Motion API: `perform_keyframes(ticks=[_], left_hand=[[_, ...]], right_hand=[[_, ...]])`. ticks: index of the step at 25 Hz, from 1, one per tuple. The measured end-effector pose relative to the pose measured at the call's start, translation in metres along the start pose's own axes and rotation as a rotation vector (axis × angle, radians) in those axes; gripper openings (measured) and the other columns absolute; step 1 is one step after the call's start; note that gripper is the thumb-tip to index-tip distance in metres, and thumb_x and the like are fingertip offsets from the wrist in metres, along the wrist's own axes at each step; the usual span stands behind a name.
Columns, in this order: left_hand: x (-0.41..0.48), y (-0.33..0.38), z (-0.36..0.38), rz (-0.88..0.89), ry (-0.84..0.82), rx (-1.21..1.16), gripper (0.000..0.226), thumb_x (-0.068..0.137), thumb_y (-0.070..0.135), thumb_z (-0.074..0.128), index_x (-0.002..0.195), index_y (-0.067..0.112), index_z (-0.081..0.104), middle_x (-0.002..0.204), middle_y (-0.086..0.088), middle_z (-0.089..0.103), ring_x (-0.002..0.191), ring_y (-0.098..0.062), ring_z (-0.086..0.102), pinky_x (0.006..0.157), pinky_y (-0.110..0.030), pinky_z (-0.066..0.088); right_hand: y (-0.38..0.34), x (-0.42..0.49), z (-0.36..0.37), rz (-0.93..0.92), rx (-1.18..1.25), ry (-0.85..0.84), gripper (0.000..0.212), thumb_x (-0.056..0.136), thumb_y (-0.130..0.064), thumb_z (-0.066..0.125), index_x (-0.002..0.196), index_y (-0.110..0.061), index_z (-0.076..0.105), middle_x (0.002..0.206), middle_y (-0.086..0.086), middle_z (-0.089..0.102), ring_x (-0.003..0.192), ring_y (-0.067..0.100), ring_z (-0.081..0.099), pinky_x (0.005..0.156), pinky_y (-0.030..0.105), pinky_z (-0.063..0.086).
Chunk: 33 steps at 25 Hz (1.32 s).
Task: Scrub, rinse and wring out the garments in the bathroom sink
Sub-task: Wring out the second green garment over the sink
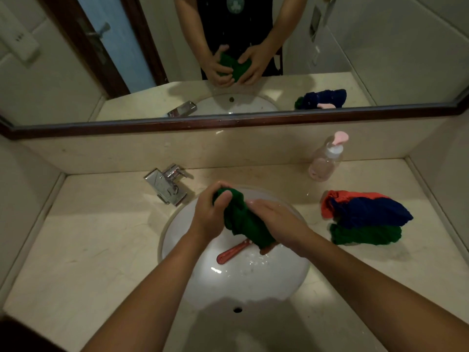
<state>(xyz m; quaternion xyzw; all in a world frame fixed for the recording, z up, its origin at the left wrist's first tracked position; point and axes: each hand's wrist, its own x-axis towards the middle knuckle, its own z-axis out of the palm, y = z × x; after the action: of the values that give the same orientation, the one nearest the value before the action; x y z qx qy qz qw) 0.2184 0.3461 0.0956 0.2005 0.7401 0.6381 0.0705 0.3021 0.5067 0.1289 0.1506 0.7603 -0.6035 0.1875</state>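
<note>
The green garment (243,222) was bunched into a thick roll and held above the white sink (253,283), its lower end hanging down toward the basin. The left hand (210,214) clamped its upper end, thumb pressed across the cloth. The right hand (279,219) wrapped round the lower half, and the two hands sat close together with the roll running between them. The mirror (152,59) showed both sets of fingers curled round the cloth.

This looked like the wringing step, or a hand scrub of cloth against cloth. To do it well, the hands would likely need to twist in opposite directions and keep the roll low over the basin, so that water fell inside and not on the bench (101,237). Shifting the grip along the roll would reach the wet lower end.

Beneath the garment a red-handled brush (232,253) lay in the basin among droplets. The faucet (168,184) stood just behind the left hand; no running water was visible. On the bench to the right lay a pile of orange, navy and green garments (365,217), with a pump soap bottle (326,161) behind it by the wall.
</note>
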Motion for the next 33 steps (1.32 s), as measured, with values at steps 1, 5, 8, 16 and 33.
perform_keyframes(ticks=[1,5,8,16,33], left_hand=[[0.0,-0.003,-0.001,0.028,0.019,-0.009,0.036,0.091,0.044,0.049,0.084,0.011,0.062,0.074,0.001,0.06,0.069,-0.02,0.056,0.063,-0.04,0.047],[-0.006,0.001,0.004,0.062,-0.018,0.021,0.028,0.099,0.028,0.051,0.122,0.015,0.058,0.091,-0.001,0.064,0.081,-0.021,0.062,0.074,-0.033,0.052],[-0.009,0.007,0.005,-0.006,-0.097,-0.056,0.027,0.095,0.022,0.052,0.122,0.014,0.052,0.111,-0.008,0.063,0.099,-0.025,0.063,0.087,-0.036,0.052],[0.007,0.023,-0.028,0.066,-0.456,-0.063,0.099,0.082,0.043,0.081,0.158,0.015,0.024,0.164,-0.009,0.029,0.145,-0.031,0.04,0.112,-0.05,0.043],[0.009,0.03,-0.004,-0.162,-0.016,-0.123,0.014,0.08,0.02,0.083,0.071,0.021,0.072,0.074,-0.001,0.067,0.074,-0.014,0.066,0.068,-0.027,0.054]], right_hand=[[0.001,0.001,0.001,-0.045,-0.085,0.01,0.043,0.101,-0.062,0.044,0.124,-0.031,0.064,0.105,0.006,0.071,0.086,0.026,0.074,0.067,0.042,0.064],[0.001,0.003,0.008,-0.035,-0.128,0.059,0.084,0.075,-0.098,0.028,0.115,-0.034,0.065,0.103,0.0,0.073,0.087,0.019,0.074,0.076,0.041,0.065],[0.005,0.004,0.009,-0.061,-0.17,0.124,0.08,0.077,-0.096,0.027,0.096,-0.031,0.07,0.086,-0.003,0.074,0.076,0.014,0.072,0.071,0.037,0.063],[-0.005,-0.018,-0.006,-0.034,0.158,-0.011,0.054,0.093,-0.068,0.046,0.102,-0.025,0.077,0.092,-0.002,0.08,0.087,0.016,0.076,0.083,0.029,0.058],[-0.022,-0.006,0.004,0.063,-0.338,-0.047,0.062,0.07,-0.051,0.089,0.117,-0.027,0.058,0.093,-0.003,0.069,0.074,0.013,0.069,0.053,0.022,0.055]])
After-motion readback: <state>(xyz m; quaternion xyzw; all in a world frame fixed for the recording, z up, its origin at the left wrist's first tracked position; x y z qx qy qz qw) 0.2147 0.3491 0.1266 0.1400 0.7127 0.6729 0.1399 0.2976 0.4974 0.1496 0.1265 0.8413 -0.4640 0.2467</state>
